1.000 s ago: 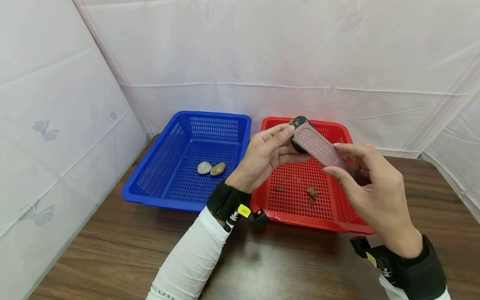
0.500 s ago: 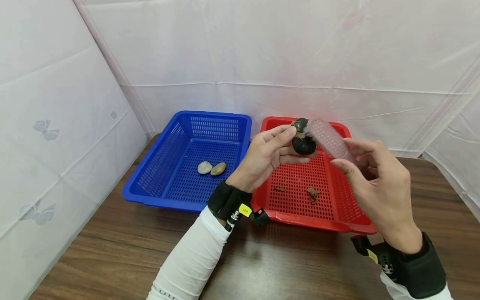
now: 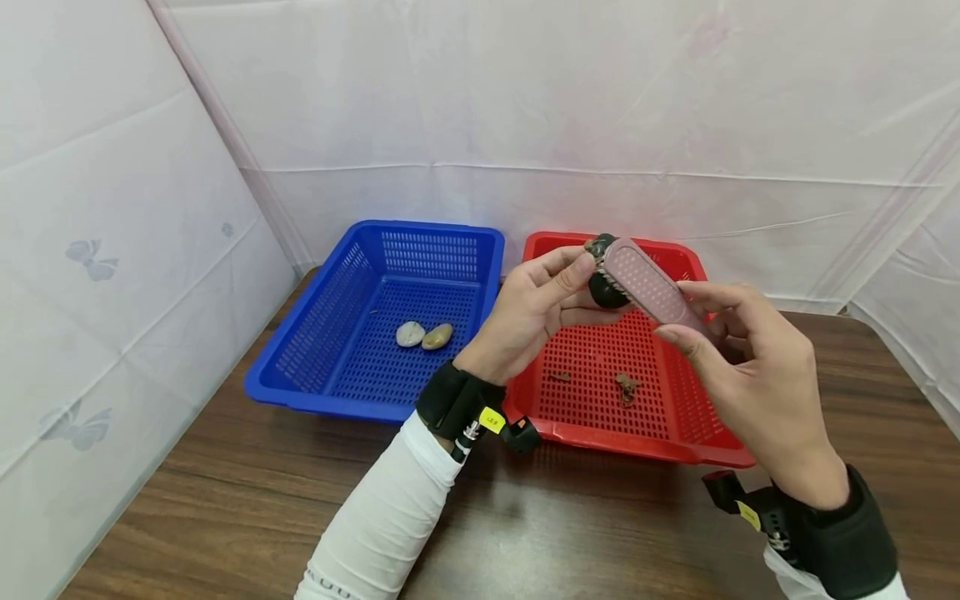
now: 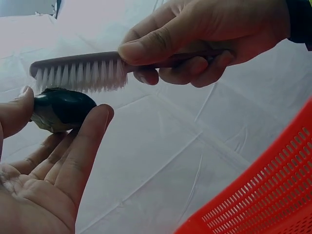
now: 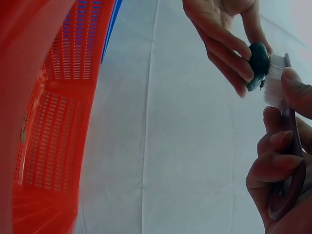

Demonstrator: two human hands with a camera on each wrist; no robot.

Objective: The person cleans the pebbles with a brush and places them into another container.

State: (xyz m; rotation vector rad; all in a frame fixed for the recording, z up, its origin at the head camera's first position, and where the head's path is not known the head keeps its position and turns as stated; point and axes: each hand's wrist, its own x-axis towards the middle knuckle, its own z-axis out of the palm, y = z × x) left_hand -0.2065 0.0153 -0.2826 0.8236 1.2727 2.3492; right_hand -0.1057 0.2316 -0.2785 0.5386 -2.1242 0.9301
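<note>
A dark, glossy stone (image 3: 606,293) with brownish dirt on it is pinched between the thumb and fingers of my left hand (image 3: 521,308), above the red basket. My right hand (image 3: 772,383) grips the handle of a mauve brush (image 3: 645,283), thumb on one side and fingers curled round the other. In the left wrist view, white bristles (image 4: 80,75) point down at the top of the stone (image 4: 70,108), at or very near its dirty patch. From the right wrist, the bristles (image 5: 274,80) meet the dirty side of the stone. The brush head partly hides the stone in the head view.
Under the hands stands a red perforated basket (image 3: 600,433) with small brown clumps (image 3: 626,387) on its floor. To its left, a blue basket (image 3: 322,404) holds a whitish stone (image 3: 409,334) and a tan stone (image 3: 437,337). White sheeting (image 3: 570,108) hangs behind the wooden table (image 3: 225,500).
The brush moved right, uncovering more of the stone, then came back left over part of it. My left hand keeps hold of the stone with little movement.
</note>
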